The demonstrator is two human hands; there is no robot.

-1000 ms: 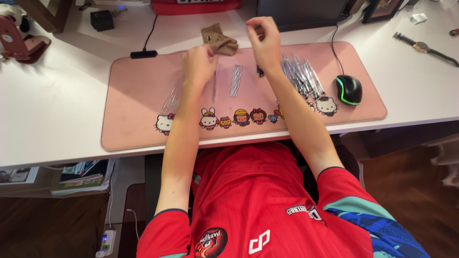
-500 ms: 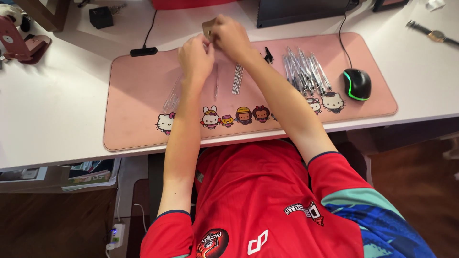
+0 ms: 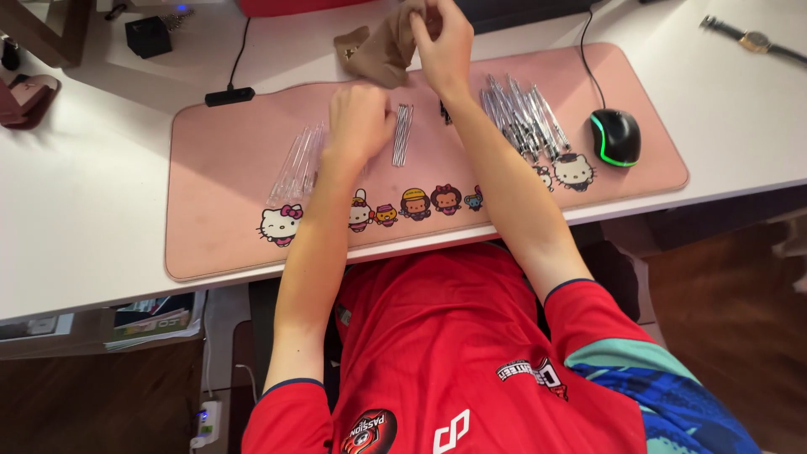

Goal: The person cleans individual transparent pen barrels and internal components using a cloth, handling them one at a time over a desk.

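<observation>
The only camera sat on my head and looked steeply down over my chest onto the desk point(image 3: 84, 219). It faced forward past my red shirt point(image 3: 454, 353) to the pink mat point(image 3: 227, 219), close enough that my forearms filled the middle. The desk's far edge ran off the top; floor showed at both lower corners.

White desk point(image 3: 76, 219) spanning the scene, pink desk mat point(image 3: 227, 227) with cartoon figures along its near edge, dark wooden floor point(image 3: 101, 403) beneath, papers point(image 3: 151, 318) on a low shelf near left, warm indoor light.
</observation>
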